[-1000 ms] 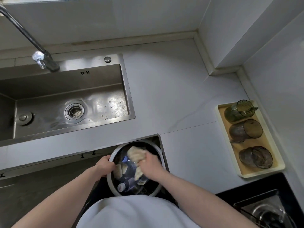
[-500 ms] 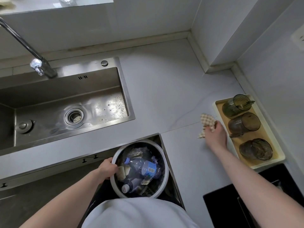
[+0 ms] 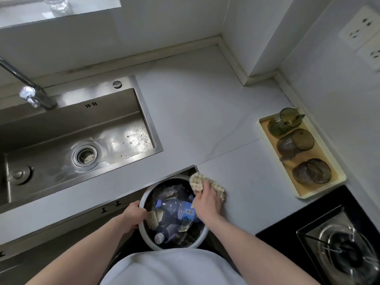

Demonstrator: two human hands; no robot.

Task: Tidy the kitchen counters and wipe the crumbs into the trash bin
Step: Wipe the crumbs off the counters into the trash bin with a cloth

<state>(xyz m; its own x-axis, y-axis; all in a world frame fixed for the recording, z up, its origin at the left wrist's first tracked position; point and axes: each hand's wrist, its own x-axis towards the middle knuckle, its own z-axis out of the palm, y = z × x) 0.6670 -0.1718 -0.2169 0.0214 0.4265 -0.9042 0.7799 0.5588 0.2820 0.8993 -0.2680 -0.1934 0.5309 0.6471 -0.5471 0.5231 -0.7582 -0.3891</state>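
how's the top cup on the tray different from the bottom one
The top cup is olive green; the bottom cup is brownish grey. The top cup shows a handle at its rim, while no handle shows on the bottom cup. The top cup sits at the tray's far end, the bottom cup nearest the stove. Both are see-through and lie tipped over.

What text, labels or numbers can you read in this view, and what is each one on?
No text is legible anywhere.
Bottle in the bin: a blue label with a barcode; its digits and print are too small and blurred to read.
Bottle cap lower in the bin: a mark on it, too blurred to read.
Sink, sockets, cups and tray: no lettering visible.
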